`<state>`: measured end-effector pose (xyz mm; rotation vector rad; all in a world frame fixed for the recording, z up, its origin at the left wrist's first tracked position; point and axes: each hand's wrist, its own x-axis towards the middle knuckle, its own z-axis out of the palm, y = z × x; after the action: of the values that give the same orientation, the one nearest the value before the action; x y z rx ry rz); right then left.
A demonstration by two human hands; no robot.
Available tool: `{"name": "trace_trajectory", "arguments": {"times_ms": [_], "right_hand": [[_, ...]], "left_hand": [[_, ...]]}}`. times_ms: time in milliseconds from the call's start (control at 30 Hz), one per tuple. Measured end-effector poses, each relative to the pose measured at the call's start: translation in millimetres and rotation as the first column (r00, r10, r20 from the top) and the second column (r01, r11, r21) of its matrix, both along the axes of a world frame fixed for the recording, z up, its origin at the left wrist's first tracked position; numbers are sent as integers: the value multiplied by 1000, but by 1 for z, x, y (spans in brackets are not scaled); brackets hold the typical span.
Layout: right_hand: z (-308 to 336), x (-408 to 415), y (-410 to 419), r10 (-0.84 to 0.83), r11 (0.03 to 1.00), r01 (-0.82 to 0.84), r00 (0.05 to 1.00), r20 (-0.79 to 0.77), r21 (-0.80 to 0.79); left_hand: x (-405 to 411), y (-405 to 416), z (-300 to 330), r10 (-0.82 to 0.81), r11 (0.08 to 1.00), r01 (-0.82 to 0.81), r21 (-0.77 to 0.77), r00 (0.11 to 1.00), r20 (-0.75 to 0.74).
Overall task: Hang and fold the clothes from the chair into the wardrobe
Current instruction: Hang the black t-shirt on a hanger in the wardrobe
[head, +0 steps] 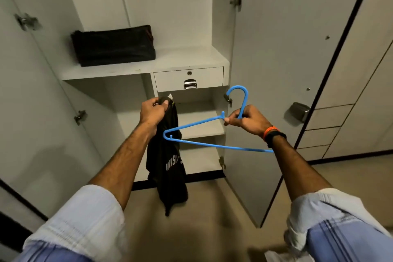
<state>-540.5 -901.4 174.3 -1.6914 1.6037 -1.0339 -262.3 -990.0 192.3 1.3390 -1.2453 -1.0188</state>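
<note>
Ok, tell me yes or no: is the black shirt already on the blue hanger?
No: the left hand grips the black shirt by its collar, while the right hand holds the bare blue hanger.

Both arms are bare up to the elbow. The sleeves (85,217) are rolled up, pale blue with a white inside, and the right one has thin dark stripes. The right wrist wears an orange band (269,132) and a black band (276,137)

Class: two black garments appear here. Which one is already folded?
The black garment on the wardrobe shelf lies folded. The black T-shirt dangles unfolded from the left hand.
</note>
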Motion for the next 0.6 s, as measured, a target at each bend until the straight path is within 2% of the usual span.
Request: {"name": "trace_trajectory", "arguments": {"times_ms": [200, 300, 467, 600], "right_hand": [[5, 15, -24, 16, 997, -14, 999, 33, -77], [3, 26, -35, 70, 996, -70, 998, 5, -59], [-2, 56, -52, 172, 984, -173, 984, -42, -36], [-2, 80, -59, 236, 971, -239, 969, -79, -32]], "left_hand": [[40, -7, 6, 121, 993, -120, -17, 989, 80], [49, -2, 11, 106, 993, -93, -71, 970, 219], [47, 6, 17, 86, 991, -22, -134, 866, 492], [35, 14, 21, 74, 983, 42, -177, 796, 601]]}}
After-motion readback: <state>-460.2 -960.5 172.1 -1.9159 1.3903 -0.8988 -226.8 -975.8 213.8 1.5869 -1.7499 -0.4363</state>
